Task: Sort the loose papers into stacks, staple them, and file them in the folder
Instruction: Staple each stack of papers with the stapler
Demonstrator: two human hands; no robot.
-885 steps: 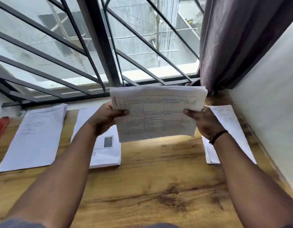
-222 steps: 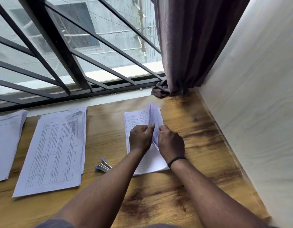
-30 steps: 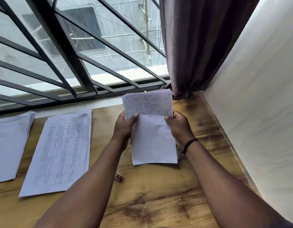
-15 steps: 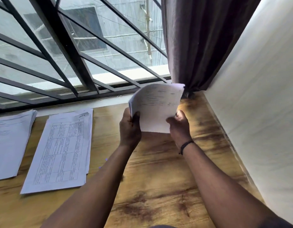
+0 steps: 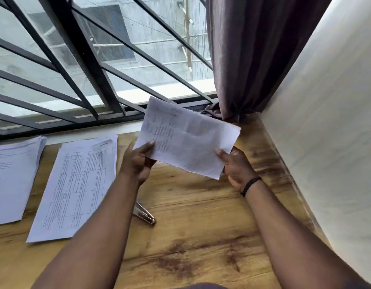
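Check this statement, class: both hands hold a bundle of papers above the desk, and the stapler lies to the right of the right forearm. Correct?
Not quite. In the head view the stapler lies beside the left forearm, between the arms. Both hands, left and right, do hold the bundle of papers above the desk.

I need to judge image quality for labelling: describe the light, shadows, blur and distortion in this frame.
Head view: daylight from the barred window backlights the held papers, their writing faint and blurred; a soft shadow lies on the table below them; wide-angle distortion splays the bars and wall; the stapler stays fairly sharp.
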